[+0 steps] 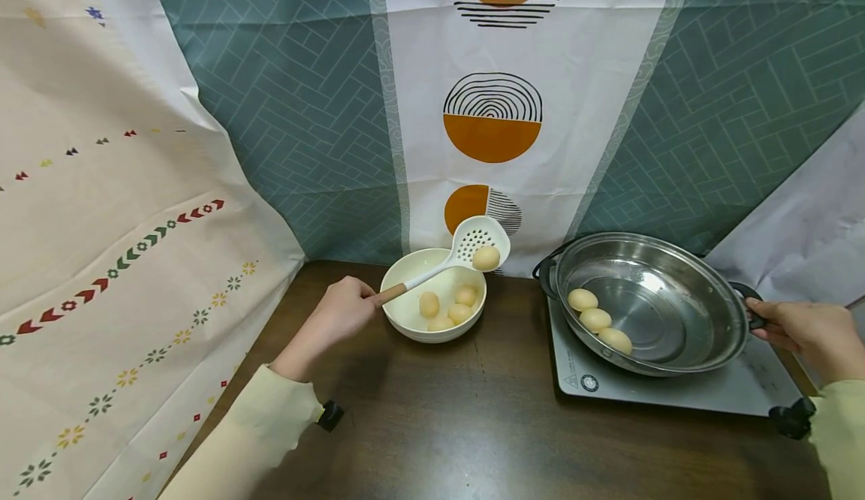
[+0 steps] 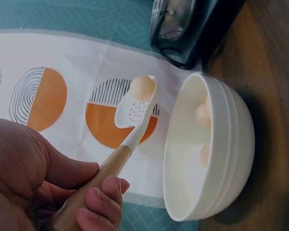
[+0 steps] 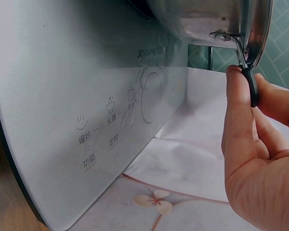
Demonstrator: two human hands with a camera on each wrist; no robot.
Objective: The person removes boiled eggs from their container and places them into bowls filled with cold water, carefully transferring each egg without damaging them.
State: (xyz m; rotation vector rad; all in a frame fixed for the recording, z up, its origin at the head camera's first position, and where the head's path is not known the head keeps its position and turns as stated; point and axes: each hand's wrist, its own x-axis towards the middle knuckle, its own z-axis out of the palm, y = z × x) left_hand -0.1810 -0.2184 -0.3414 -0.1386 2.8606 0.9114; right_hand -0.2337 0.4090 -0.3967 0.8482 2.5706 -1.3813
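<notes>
My left hand (image 1: 345, 308) grips the wooden handle of a white slotted spoon (image 1: 466, 248). One egg (image 1: 486, 258) lies in the spoon's perforated head, which is raised over the far right rim of a cream bowl (image 1: 404, 321). Several more pale eggs (image 1: 461, 314) sit inside that bowl. At the right, my right hand (image 1: 804, 327) pinches the black side handle (image 3: 250, 86) of a wide steel pot (image 1: 665, 297). Three eggs (image 1: 595, 320) rest in a row along the pot's left inner wall.
Under the pot is a flat grey induction cooker (image 1: 676, 395) with printed symbols on its panel. Both stand on a dark wooden table (image 1: 459, 425). Patterned cloth (image 1: 290, 109) hangs behind, and a light printed cloth (image 1: 122, 260) slopes along the left side.
</notes>
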